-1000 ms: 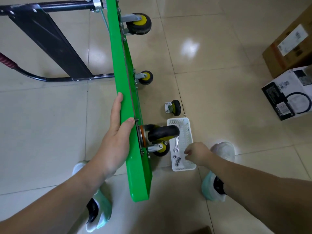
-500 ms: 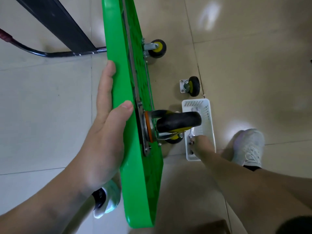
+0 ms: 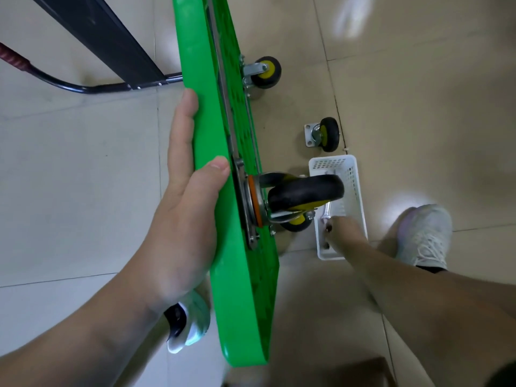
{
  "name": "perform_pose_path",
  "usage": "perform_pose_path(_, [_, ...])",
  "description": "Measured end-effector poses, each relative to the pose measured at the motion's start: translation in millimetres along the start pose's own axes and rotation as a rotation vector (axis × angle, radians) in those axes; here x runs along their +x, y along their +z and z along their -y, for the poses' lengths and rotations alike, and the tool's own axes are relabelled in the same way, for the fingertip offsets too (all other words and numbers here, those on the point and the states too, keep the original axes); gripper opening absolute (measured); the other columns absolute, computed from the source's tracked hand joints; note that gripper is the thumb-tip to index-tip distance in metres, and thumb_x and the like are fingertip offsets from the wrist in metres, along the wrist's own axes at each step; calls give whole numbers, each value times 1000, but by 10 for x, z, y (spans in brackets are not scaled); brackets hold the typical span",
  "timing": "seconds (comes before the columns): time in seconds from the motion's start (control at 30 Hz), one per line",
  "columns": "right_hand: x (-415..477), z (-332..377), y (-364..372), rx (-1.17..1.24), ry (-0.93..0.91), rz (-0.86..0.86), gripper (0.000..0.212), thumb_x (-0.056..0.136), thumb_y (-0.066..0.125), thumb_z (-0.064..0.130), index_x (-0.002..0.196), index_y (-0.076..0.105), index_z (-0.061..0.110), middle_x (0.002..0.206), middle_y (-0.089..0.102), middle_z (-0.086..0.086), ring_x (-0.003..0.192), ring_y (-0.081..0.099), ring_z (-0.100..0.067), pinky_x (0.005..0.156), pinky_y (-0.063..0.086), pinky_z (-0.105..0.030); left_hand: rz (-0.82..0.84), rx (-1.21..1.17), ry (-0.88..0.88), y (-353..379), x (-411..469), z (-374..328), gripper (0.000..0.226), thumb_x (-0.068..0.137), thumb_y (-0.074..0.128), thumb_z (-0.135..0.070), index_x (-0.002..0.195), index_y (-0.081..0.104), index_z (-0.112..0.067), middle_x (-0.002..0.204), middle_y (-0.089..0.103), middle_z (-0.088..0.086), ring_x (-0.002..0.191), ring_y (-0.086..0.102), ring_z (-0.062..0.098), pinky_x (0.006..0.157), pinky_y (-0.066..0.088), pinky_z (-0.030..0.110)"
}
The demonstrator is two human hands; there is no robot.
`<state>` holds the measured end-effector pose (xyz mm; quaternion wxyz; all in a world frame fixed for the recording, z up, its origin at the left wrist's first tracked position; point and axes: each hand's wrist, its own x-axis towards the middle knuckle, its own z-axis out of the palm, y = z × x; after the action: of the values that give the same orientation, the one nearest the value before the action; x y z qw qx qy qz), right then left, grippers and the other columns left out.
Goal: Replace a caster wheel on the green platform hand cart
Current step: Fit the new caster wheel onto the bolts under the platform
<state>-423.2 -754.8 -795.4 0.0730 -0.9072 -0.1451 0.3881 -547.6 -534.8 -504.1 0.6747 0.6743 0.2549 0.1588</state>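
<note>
The green platform cart stands on its long edge on the tile floor. My left hand grips its upper rim, fingers flat along the deck and thumb hooked over the edge. A black-and-yellow caster is mounted on the underside just past my thumb, and another sits farther along. A loose caster lies on the floor. My right hand reaches down into a white basket, fingertips at the end of a wrench. Its fingers are hidden from here.
The cart's black folded handle lies on the floor at the upper left. My shoes stand on either side of the cart. A brown box corner shows at the bottom edge.
My head has dropped closer to the cart. My right hand went down from above the basket into it, reaching the wrench and small parts. My left hand kept its hold.
</note>
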Motion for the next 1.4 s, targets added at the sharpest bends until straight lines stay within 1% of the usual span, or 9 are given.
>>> perform_pose_path(0.17, [-559,95,-431,311,37,-91,20,86,64,22,66,62,19,53,57,10,51,56,1,46,35,-11,24,57,-68,-32,-3,2,60,83,50,-44,127,35,-81,156,40,-29,144,44,9,122,29,50])
perform_pose_path(0.27, [-1093,274,-624,531,32,-161,5,83,72,25,78,72,23,65,68,11,63,63,3,55,41,-10,62,97,-109,-34,-24,-40,58,87,48,-47,124,29,-86,147,39,-44,141,42,-3,123,28,46])
perform_pose_path(0.37, [-1654,560,-838,769,-29,-118,12,78,78,18,75,73,29,74,75,10,71,71,-6,70,55,-23,84,120,-129,-5,-61,-135,55,89,43,-47,122,25,-87,135,36,-57,138,40,-13,124,27,40])
perform_pose_path(0.5, [-2375,923,-1413,978,-197,-34,15,76,83,5,84,76,16,76,76,-3,65,66,-4,61,50,-15,92,132,-157,16,-117,-250,59,90,40,-45,132,20,-81,132,38,-57,131,42,-19,123,29,36])
perform_pose_path(0.6, [-2616,1152,-1899,969,-380,-24,17,75,84,4,86,75,14,76,75,-1,67,67,-6,61,51,-16,106,147,-146,12,-136,-308,65,90,38,-45,145,14,-70,118,35,-67,116,39,-34,120,28,29])
perform_pose_path(0.8, [-2274,1485,-2279,784,-555,-100,18,75,86,15,90,76,21,84,76,2,81,71,-15,80,59,-24,98,152,-144,12,-123,-329,62,88,42,-50,133,17,-83,135,34,-56,132,40,-20,125,27,37])
perform_pose_path(1.07, [-1792,1707,-2184,736,-569,-80,19,74,87,18,86,75,25,82,76,2,81,72,-17,83,60,-33,103,155,-172,-8,-100,-273,69,77,43,-64,138,15,-81,152,35,-38,138,43,-7,124,29,41])
perform_pose_path(1.27, [-1705,1791,-2211,743,-557,29,23,73,86,10,85,74,26,85,77,-1,84,73,-17,85,61,-35,124,200,-177,-35,-96,-281,65,89,39,-49,138,10,-81,130,35,-60,128,37,-27,117,27,20])
perform_pose_path(1.4, [-1644,1797,-2252,769,-528,93,22,69,89,14,84,76,25,86,77,-5,86,74,-24,87,60,-38,127,196,-190,-45,-87,-294,61,95,38,-50,137,7,-83,141,31,-50,127,37,-28,111,29,17])
